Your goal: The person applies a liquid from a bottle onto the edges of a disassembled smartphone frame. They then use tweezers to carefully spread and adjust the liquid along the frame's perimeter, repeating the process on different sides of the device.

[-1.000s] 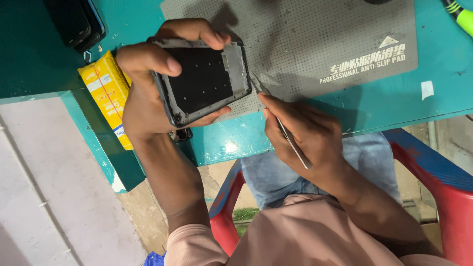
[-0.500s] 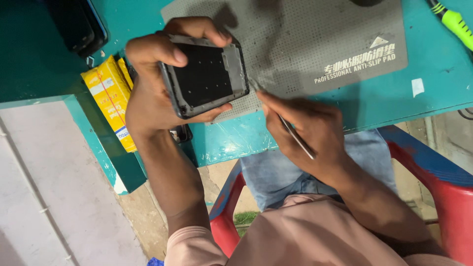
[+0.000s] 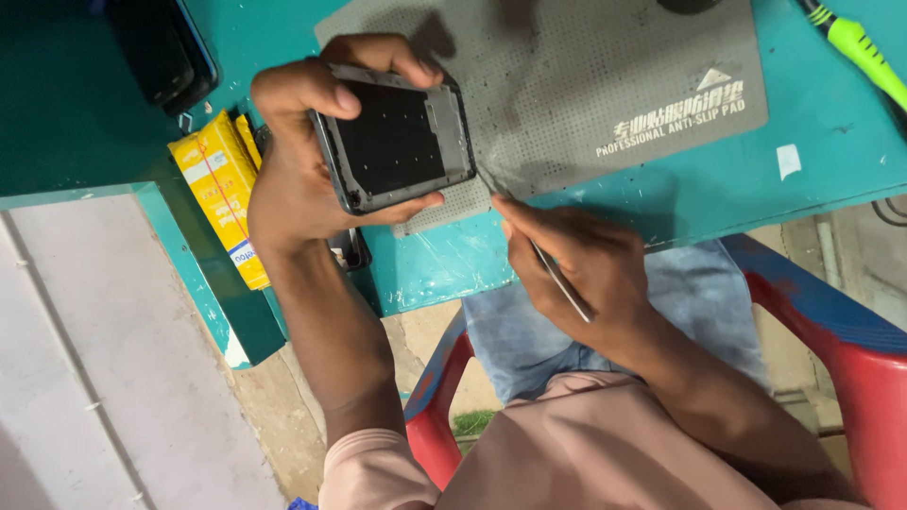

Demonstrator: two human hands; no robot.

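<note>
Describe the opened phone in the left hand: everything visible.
The opened phone is a rectangular slab with a grey metal-looking frame around a dark inner panel; small cut-outs and fittings show along its edges. It is held tilted above the grey dotted mat, not resting on it. The left hand grips it, thumb over the top edge, fingers curling round the far and near sides. The tip of a thin metal tool, held in the right hand, reaches its lower right corner.

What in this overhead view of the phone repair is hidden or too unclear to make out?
- Thin metal tool: its tip near the opened phone frame is too fine to see.
- Black device: cut off by the top edge.
- Green-handled screwdriver: its end runs off the right edge.
- Yellow box: partly behind the left hand.
</note>
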